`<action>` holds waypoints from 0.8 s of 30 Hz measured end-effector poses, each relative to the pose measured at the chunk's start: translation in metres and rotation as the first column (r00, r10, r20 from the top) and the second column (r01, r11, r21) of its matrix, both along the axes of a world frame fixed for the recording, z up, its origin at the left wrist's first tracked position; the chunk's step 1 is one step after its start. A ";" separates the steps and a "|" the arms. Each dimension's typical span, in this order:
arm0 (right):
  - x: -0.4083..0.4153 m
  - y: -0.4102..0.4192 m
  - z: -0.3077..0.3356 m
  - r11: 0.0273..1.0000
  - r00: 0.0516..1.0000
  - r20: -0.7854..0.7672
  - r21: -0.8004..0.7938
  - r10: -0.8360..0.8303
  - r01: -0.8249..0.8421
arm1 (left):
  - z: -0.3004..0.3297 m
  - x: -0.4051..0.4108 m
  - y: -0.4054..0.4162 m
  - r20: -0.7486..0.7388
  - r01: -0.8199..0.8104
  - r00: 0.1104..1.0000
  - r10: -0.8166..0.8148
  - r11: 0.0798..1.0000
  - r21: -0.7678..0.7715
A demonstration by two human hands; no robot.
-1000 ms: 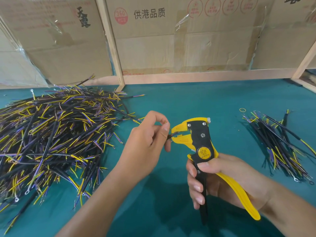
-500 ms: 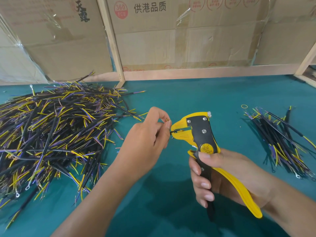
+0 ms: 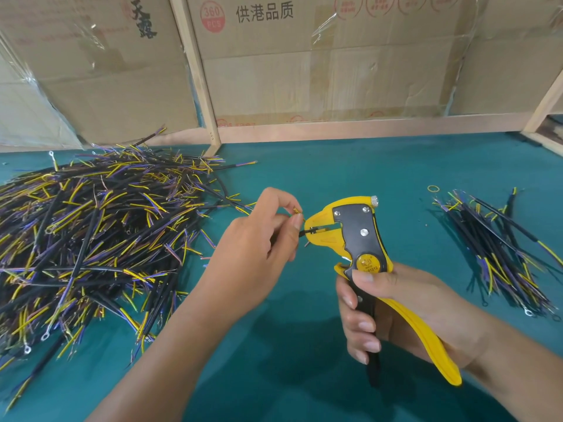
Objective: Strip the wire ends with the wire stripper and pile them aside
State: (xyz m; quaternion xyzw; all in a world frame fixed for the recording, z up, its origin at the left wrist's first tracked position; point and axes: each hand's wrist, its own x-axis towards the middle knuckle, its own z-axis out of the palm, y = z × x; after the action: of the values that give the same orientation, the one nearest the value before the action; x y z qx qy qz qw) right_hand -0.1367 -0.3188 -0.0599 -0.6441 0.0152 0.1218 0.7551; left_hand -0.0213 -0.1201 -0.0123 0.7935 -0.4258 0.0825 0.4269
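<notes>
My right hand grips the handles of a yellow and black wire stripper, whose jaws point left. My left hand pinches a short wire between thumb and fingers, and the wire's dark end sits in the stripper's jaws. A yellow wire tip pokes out above my fingers. Most of that wire is hidden inside my hand. A large heap of black, yellow and purple wires lies on the left of the green table. A smaller pile of wires lies at the right.
Cardboard boxes and wooden frame posts close off the back of the green table. A small yellow ring lies near the right pile. A wooden rail borders the far right.
The stripper and both hands have shifted slightly up and left in view. My right hand has squeezed the handles a little closer. The wire end stays in the jaws.
</notes>
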 end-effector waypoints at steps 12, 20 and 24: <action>-0.003 -0.002 0.001 1.000 0.999 -0.046 -0.001 -0.006 0.006 | 0.004 0.002 0.006 0.016 0.018 1.000 -0.020 0.996 0.092; 0.001 -0.006 0.006 0.999 0.999 -0.040 0.041 0.027 -0.025 | 0.004 0.001 0.005 -0.043 0.059 0.997 -0.058 0.998 0.030; 0.004 -0.007 0.010 0.990 0.998 -0.039 0.132 0.052 -0.047 | 0.003 0.002 0.004 -0.096 0.070 0.993 -0.073 0.997 -0.030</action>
State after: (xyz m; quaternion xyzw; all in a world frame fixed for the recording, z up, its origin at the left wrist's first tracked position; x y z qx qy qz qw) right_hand -0.1326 -0.3254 -0.0498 -0.5906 0.0073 0.1549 0.7919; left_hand -0.0189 -0.1162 -0.0095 0.7752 -0.4315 0.0341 0.4601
